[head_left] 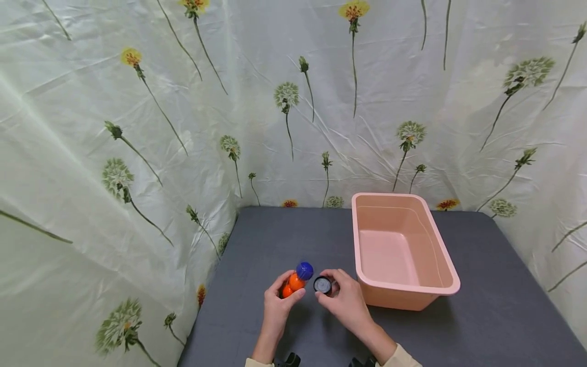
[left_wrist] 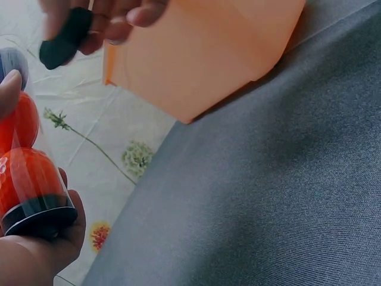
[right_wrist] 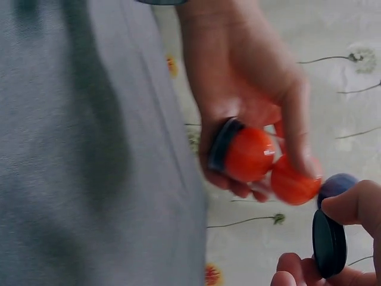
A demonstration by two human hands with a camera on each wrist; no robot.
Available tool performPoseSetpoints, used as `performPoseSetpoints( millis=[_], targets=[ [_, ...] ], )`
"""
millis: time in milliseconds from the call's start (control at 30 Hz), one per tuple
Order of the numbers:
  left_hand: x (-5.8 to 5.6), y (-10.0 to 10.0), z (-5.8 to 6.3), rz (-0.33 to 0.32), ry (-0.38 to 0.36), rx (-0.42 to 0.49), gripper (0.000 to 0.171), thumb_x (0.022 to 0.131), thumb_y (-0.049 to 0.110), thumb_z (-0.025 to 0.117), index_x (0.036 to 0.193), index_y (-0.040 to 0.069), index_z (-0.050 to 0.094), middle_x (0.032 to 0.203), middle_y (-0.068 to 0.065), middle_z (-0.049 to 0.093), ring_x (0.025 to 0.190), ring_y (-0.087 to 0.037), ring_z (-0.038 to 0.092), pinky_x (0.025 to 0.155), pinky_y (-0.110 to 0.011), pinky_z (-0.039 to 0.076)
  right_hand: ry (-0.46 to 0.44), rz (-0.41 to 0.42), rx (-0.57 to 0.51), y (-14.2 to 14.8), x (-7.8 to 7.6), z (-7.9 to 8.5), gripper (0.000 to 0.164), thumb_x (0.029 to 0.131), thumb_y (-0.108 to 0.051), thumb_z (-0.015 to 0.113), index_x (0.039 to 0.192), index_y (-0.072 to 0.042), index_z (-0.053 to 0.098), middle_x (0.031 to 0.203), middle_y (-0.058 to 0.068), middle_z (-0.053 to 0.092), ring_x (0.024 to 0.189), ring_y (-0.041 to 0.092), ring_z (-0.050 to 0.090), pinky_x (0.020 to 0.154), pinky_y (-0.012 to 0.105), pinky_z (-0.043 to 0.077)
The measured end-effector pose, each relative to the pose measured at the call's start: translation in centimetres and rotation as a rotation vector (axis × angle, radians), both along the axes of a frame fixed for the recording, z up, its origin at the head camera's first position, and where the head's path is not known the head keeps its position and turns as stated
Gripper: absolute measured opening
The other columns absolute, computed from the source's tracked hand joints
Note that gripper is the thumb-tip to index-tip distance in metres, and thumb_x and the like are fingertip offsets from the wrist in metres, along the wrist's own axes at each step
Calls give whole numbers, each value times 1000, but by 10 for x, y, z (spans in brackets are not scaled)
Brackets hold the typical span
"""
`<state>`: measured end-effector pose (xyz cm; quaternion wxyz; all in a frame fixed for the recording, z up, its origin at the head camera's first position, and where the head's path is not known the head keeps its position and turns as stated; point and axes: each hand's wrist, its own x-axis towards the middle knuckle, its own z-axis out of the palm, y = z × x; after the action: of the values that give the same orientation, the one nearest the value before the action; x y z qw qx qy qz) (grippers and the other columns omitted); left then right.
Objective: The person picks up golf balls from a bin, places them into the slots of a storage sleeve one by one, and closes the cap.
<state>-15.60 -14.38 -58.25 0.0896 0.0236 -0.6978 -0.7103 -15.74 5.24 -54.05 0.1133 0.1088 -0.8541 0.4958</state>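
Note:
My left hand (head_left: 276, 310) grips a clear tube (left_wrist: 31, 173) with a black base (left_wrist: 40, 215). Stacked inside are two orange balls (right_wrist: 250, 154) and, at the far end, a blue ball (head_left: 304, 270). The thumb lies along the tube's side while the fingers wrap round it near the base. Just to the right, my right hand (head_left: 350, 303) pinches a round black cap (head_left: 323, 285) by its edge between thumb and fingers. The cap is apart from the tube, close to its blue-ball end in the head view. Both hands are over the grey table.
A pink plastic bin (head_left: 403, 294) stands on the dark grey table (head_left: 284, 232), right behind and beside my right hand. White sheeting (head_left: 257, 61) printed with dandelions hangs behind the table and along its left side. Black wrist gear (head_left: 291, 360) shows at the bottom edge.

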Motion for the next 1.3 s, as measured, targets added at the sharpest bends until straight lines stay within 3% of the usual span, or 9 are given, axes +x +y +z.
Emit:
performPoseSetpoints(
  millis=[300, 567, 833, 1033, 1300],
  targets=[
    [3, -3, 2, -46, -8, -2, 49, 79, 16, 88, 125, 17, 70, 121, -5, 67, 109, -26, 58, 91, -30, 51, -17, 2, -92, 0, 5, 23, 42, 72, -13, 91, 110, -17, 73, 90, -9, 59, 74, 14, 58, 62, 27, 56],
    [3, -6, 1, -69, 62, -47, 48, 79, 17, 87, 124, 17, 71, 117, -4, 68, 106, -26, 60, 90, -32, 51, -55, 37, -180, 0, 9, 36, 44, 74, -22, 92, 111, -28, 71, 98, -7, 64, 80, 12, 66, 69, 28, 59],
    [3, -6, 2, -108, 92, -83, 46, 80, 15, 87, 123, 19, 71, 114, -5, 67, 103, -25, 61, 88, -32, 53, -80, 98, -270, 6, 8, 46, 51, 74, -15, 91, 118, -26, 68, 104, 1, 71, 87, 15, 72, 73, 26, 57],
    [3, -5, 6, -136, 79, -123, 46, 79, 14, 88, 121, 25, 72, 114, 0, 66, 104, -26, 61, 89, -31, 53, -87, 104, -211, 12, 4, 49, 47, 74, -20, 90, 116, -27, 71, 103, 3, 71, 86, 15, 70, 74, 24, 57],
    [4, -1, 9, -180, 53, -207, 47, 79, 13, 87, 122, 21, 71, 114, -1, 64, 104, -26, 59, 89, -30, 52, -19, 148, 28, 22, 0, 54, 44, 76, -32, 88, 117, -25, 74, 94, -12, 67, 76, 10, 61, 70, 23, 56]
  ],
)
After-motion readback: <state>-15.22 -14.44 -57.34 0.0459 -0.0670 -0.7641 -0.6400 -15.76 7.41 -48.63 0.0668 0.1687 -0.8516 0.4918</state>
